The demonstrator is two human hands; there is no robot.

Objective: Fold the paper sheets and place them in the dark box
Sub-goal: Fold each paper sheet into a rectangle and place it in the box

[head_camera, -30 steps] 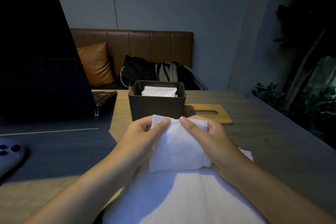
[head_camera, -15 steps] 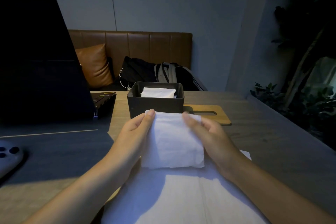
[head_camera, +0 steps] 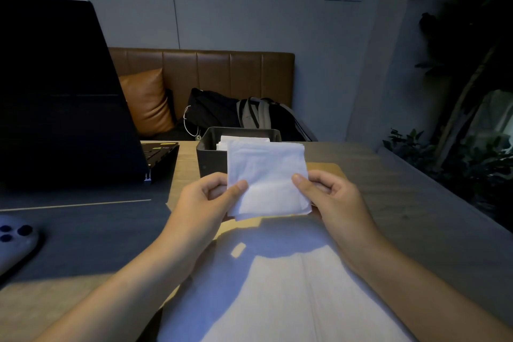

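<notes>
A folded white paper sheet (head_camera: 266, 175) is held up in the air in front of the dark box (head_camera: 209, 159). My left hand (head_camera: 205, 200) pinches its lower left edge and my right hand (head_camera: 330, 197) pinches its lower right edge. The sheet hides most of the box's front and right side. Inside the box, more folded white paper (head_camera: 238, 139) shows above the rim. A stack of unfolded white sheets (head_camera: 277, 291) lies flat on the table below my hands, partly in my hands' shadow.
An open dark laptop (head_camera: 63, 97) stands at the left on a grey mat (head_camera: 83, 230). A phone (head_camera: 14, 241) lies at the far left edge. A wooden lid (head_camera: 326, 168) lies behind the box's right side. Bags and a brown sofa sit behind the table.
Both hands lifted the folded sheet off the stack and carried it forward and up towards the box. The grip shifted from the sheet's top edge to its lower sides.
</notes>
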